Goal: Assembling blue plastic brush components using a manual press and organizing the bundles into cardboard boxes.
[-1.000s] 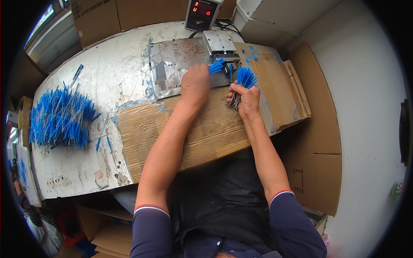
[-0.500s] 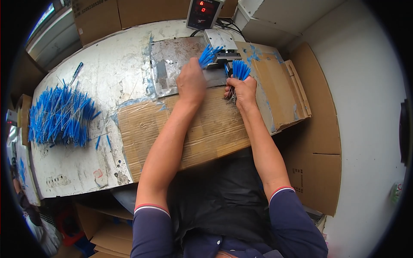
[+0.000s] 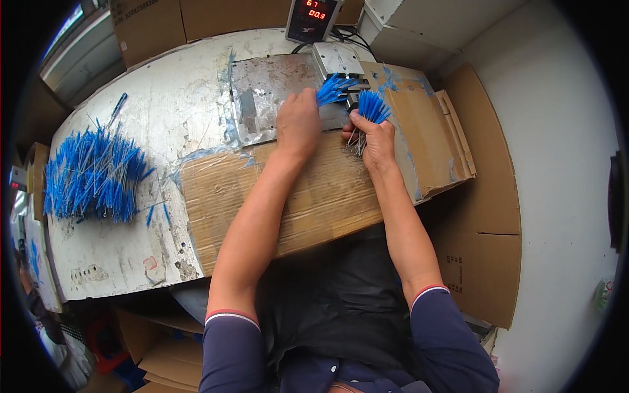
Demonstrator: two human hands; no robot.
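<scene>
My left hand [image 3: 299, 124] is closed round a bunch of thin brushes [image 3: 335, 90] with blue heads, which fan out to the right from its fingers. Their tips reach the front of a small metal device [image 3: 337, 60] with a dark slot part. Close by on the right, my right hand [image 3: 377, 141] grips a thicker, upright bunch of the same brushes [image 3: 373, 107]. Its blue heads stick up above the thumb, while thin wire stems hang below the fingers. Both hands are over the table's far side, and the left fingertips are hidden.
A big heap of blue wire brushes [image 3: 95, 173] lies at the table's left, a few loose ones beside it. Behind the device stands a display box [image 3: 313, 19] with red digits and cables. Flattened cardboard [image 3: 282, 203] covers the near edge; a carton [image 3: 429, 144] stands right.
My left hand has shifted slightly right and down, and its brushes now point more sideways toward the device. My right hand has moved a little right. The red digits on the display have changed.
</scene>
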